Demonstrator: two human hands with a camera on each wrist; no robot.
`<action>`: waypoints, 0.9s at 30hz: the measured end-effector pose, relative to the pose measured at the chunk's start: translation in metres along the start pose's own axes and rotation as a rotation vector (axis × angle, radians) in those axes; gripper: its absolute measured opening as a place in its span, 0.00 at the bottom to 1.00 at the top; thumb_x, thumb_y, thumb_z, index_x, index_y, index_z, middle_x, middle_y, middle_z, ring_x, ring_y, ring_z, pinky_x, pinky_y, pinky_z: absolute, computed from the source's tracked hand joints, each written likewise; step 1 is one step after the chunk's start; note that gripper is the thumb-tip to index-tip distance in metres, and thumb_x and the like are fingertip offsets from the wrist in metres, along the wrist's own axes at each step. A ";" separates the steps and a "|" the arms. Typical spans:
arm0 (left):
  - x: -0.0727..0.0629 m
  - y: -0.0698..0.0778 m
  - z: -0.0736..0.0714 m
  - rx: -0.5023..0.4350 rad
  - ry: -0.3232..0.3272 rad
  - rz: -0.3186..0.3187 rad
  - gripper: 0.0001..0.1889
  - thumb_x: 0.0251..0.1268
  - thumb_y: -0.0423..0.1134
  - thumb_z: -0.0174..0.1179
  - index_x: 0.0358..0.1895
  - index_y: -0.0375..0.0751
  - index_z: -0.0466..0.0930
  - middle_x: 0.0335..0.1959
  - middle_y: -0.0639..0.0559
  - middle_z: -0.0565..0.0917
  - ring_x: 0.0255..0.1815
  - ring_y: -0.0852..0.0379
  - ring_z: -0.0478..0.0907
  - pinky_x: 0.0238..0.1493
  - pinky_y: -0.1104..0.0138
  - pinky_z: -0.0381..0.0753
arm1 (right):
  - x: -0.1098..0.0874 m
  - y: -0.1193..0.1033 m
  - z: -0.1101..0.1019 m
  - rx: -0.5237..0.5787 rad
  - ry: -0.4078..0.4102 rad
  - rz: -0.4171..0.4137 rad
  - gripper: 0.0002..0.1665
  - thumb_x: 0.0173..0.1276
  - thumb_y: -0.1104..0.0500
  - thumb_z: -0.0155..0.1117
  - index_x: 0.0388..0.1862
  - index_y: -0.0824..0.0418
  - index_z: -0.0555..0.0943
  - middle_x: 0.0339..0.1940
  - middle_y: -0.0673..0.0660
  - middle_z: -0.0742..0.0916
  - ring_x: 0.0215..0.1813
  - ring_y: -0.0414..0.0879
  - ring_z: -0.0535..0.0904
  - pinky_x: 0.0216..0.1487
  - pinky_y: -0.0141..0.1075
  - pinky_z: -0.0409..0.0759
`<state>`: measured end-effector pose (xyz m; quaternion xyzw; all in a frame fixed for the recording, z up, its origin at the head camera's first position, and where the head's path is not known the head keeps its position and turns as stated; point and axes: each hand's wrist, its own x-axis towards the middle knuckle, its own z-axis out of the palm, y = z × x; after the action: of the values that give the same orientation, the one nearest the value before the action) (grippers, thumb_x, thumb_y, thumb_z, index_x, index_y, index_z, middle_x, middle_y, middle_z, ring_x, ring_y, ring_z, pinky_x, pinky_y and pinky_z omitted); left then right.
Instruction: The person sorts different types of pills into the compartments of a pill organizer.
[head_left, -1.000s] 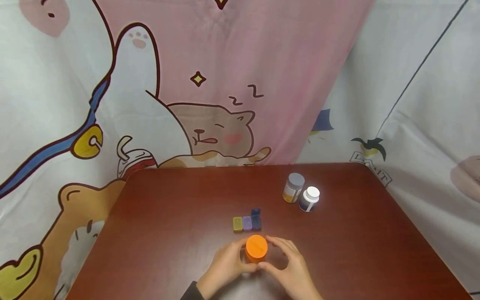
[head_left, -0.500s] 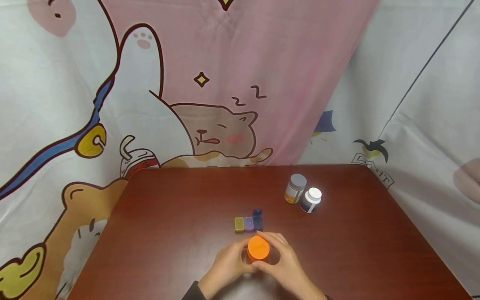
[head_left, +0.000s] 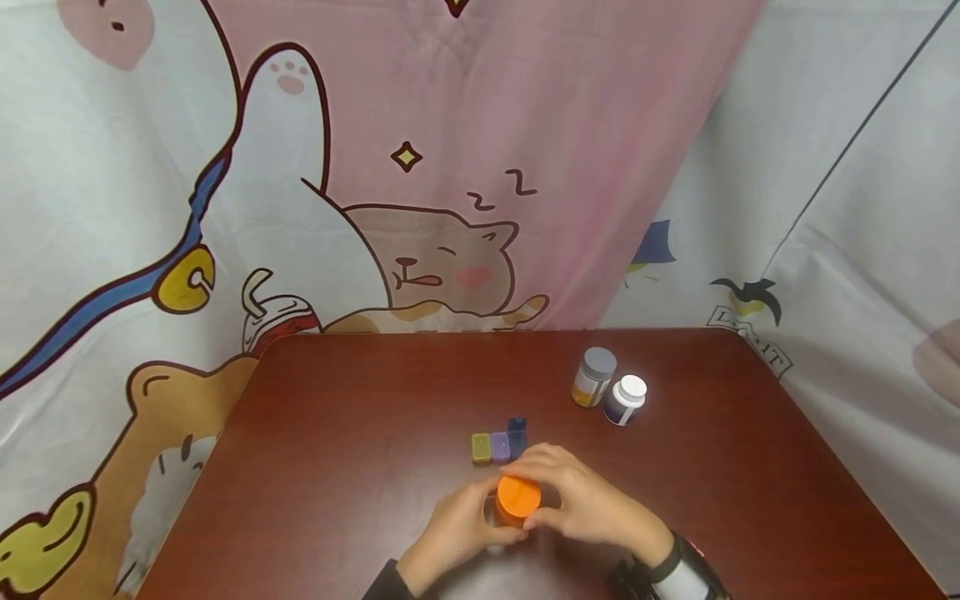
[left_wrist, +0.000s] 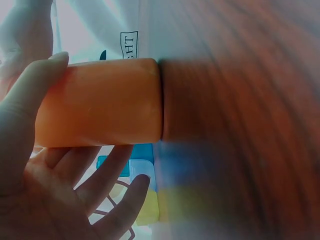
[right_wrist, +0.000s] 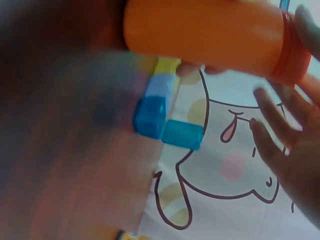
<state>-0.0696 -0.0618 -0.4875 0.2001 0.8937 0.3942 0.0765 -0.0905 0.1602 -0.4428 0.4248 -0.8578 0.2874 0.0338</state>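
An orange bottle [left_wrist: 105,105] stands upright on the table at the front middle. Its orange cap [head_left: 519,497] faces up in the head view. My left hand [head_left: 460,521] grips the bottle's body from the left, thumb on the near side. From the right, my right hand [head_left: 581,497] holds the cap between thumb and fingers; in the right wrist view the thumb lies against the cap's rim [right_wrist: 295,50]. Just beyond the bottle lies a small pill box [head_left: 500,447] with yellow, purple and dark blue compartments. The blue lid [right_wrist: 182,134] stands raised.
A grey-capped bottle [head_left: 594,377] and a smaller white-capped bottle [head_left: 626,400] stand side by side at the back right of the brown table [head_left: 360,400]. A printed cartoon curtain [head_left: 570,167] hangs behind the far edge.
My right hand has turned around the cap, its fingers moving to the far side and its wrist swinging out to the right. My left hand and the bottle stay nearly in place.
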 end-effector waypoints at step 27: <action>-0.001 -0.001 -0.001 0.015 0.002 -0.006 0.33 0.52 0.55 0.79 0.62 0.47 0.84 0.52 0.53 0.91 0.49 0.56 0.87 0.46 0.58 0.86 | 0.017 -0.029 -0.009 -0.279 -0.109 0.027 0.35 0.56 0.45 0.83 0.62 0.51 0.84 0.56 0.43 0.86 0.54 0.40 0.79 0.61 0.43 0.83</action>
<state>-0.0690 -0.0631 -0.4874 0.1975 0.8974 0.3874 0.0751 -0.0810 0.1390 -0.4171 0.4193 -0.8956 0.1424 0.0421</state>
